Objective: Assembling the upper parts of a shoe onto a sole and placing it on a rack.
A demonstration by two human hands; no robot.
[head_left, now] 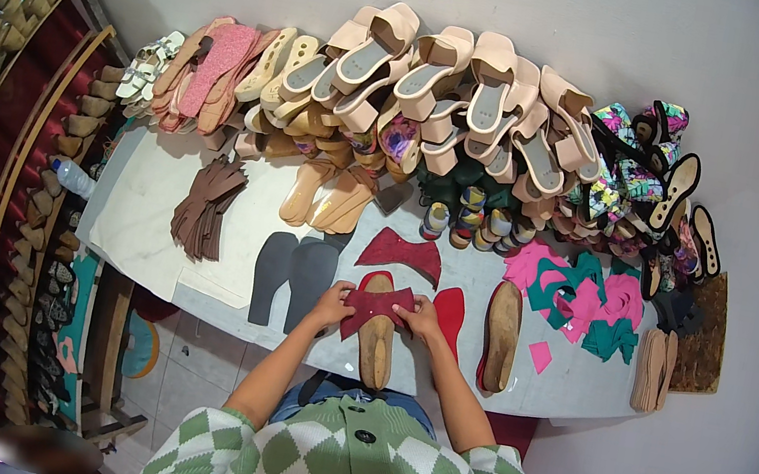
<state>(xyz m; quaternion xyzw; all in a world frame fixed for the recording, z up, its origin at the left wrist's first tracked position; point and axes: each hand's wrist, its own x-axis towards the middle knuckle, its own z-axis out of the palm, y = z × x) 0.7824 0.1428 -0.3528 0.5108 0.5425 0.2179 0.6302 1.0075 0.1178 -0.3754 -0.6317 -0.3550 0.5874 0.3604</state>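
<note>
My left hand (333,304) pinches the left end of a dark red shoe upper piece (376,310). At its other end my right hand (419,317) grips the same piece. Stretched between them, the piece lies across a wooden shoe last (374,356), whose heel end points toward me. Some bright red shows at the last's far end. Just beyond is a second dark red upper piece (402,254), flat on the table. A red insole (449,316) rests by my right hand, partly covered by it. Two dark grey sole pieces (312,276) lie near my left hand.
Another wooden last (501,335) stands to the right, with pink and green scraps (582,298) beyond. Heeled sandals (440,65) are piled along the wall. Brown strips (206,207) lie at left. Shelves of lasts (36,227) flank the table (153,197). Beige soles (653,372) sit right.
</note>
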